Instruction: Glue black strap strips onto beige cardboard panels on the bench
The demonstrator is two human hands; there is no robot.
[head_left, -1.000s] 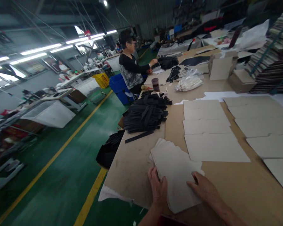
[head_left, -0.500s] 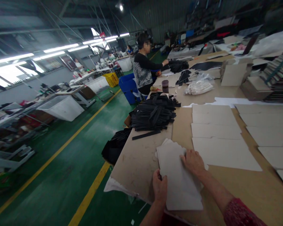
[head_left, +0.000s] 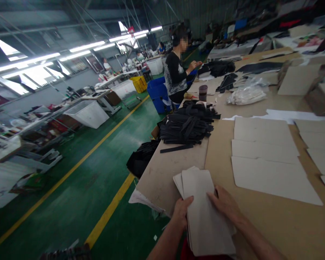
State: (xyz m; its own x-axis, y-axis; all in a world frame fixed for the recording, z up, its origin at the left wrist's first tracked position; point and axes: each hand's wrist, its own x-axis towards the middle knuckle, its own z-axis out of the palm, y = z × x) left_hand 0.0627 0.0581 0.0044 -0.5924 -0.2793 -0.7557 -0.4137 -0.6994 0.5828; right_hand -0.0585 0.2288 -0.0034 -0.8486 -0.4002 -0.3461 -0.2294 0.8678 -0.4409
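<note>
A stack of grey cardboard sheets [head_left: 203,213] lies at the near edge of the brown worktable [head_left: 273,220], overhanging it toward me. My left hand [head_left: 182,213] grips the stack's left edge, thumb on top and fingers curled under. My right hand [head_left: 225,206] rests on the stack's right side with fingers bent over the top sheets, pressing them. Larger grey sheets [head_left: 268,155] are laid out in overlapping rows just beyond my right hand.
A heap of black strips [head_left: 188,124] sits on the table's left edge, with a dark pile [head_left: 142,162] below it on the green floor. Farther along a person in a black top [head_left: 176,76] works beside a blue bin [head_left: 158,94]. A brown cup [head_left: 203,92] and white bag [head_left: 246,95] stand behind.
The stack has been pulled nearer to me and squared up. My right hand slid down from its far corner to its right side. The view swung left and lower.
</note>
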